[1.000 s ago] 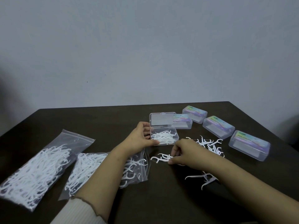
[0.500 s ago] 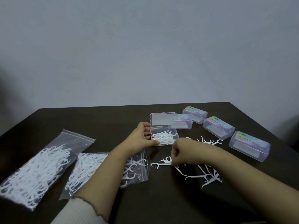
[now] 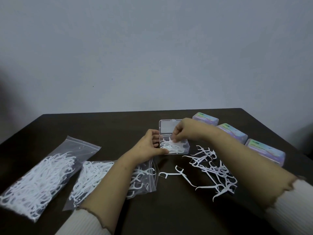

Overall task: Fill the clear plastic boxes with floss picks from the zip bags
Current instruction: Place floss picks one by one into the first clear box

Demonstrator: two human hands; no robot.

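1. Pinching a small bunch of floss picks (image 3: 173, 142), the right hand (image 3: 183, 131) hovers over the open clear box (image 3: 183, 148), its fingertips together on the picks just above those already lying inside.
2. Left hand (image 3: 149, 146) steadies the box at its left wall, thumb and fingers curled round the near corner; the lid (image 3: 166, 127) stands up at the far side.
3. Judging by their look, the picks are very light, thin and stiff, with hooked heads that snag each other; taking them by the straight handles, a few at once, should work best.
4. The box seems light and apt to slide, so a steadying hold helps.
5. Loose picks (image 3: 215, 170) lie scattered on the table (image 3: 169, 209) to the right, near the box.
6. Two zip bags (image 3: 42, 173) (image 3: 94, 178) lie left, the nearer under the left forearm.
7. Three closed boxes (image 3: 265, 150) line the far right, apart from the work.
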